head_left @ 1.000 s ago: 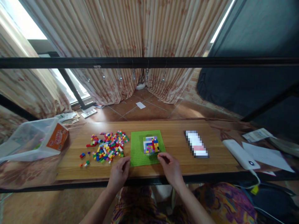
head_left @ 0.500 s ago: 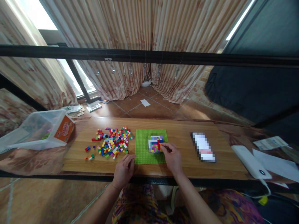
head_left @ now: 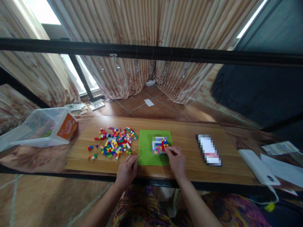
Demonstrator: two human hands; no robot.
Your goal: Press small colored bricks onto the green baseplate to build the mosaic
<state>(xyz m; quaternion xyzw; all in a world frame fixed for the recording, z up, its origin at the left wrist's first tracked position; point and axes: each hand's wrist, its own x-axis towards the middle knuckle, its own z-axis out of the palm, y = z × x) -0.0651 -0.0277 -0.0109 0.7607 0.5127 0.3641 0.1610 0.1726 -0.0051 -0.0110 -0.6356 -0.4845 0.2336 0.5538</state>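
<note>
So the block build (head_left: 158,146) is sitting on a green baseplate (head_left: 145,153), a bit right of the plate's middle, and the plate lies flat on the wooden worktop (head_left: 183,126). It's a low squarish thing in a mix of white, lilac, blue, yellow and pink, with a red piece standing out near its right side. The right hand (head_left: 177,160) is right at that side, thumb and fingertips brought close together against the build's edge. Can't tell if there's a brick pinched in that grip, the fingers cover the spot. The left hand (head_left: 127,168) is loosely curled by the plate's near left corner, fingertips at the edge or just beside it; its grip looks mostly folded in, but I can't tell whether anything's in there. Just left of the plate there's a messy pile of loose bricks (head_left: 116,145) in all sorts of colours, plus a few strays (head_left: 92,156) nearer the front. Further left, a clear plastic bin (head_left: 48,126) with an orange label (head_left: 68,127) lies tipped on its side. Over on the right there's a phone (head_left: 209,149) with a pixelated screen, then a white gadget (head_left: 255,165) with a cable.
</note>
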